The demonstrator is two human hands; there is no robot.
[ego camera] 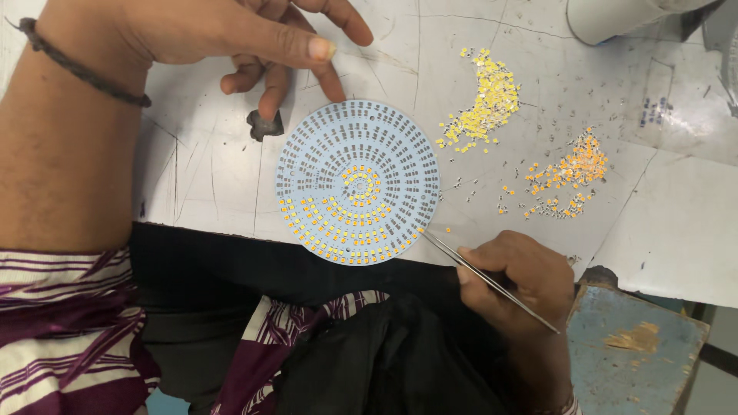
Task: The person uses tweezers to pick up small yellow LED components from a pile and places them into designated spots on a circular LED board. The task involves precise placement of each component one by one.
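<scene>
tweezers (492,283): shiny metal | round board (357,182): matt pale blue | table (676,230): scratched, worn white

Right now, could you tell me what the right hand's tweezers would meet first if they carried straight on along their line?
Probably the round circuit board: the tweezers in the right hand point up-left, tips at its lower right edge.

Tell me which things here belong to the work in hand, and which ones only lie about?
In use:
- round board, left hand touching its top edge
- tweezers in right hand, tips at the board's edge
- yellow chip piles

Lying about:
- dark lump beside the board
- white container
- blue stool
</scene>
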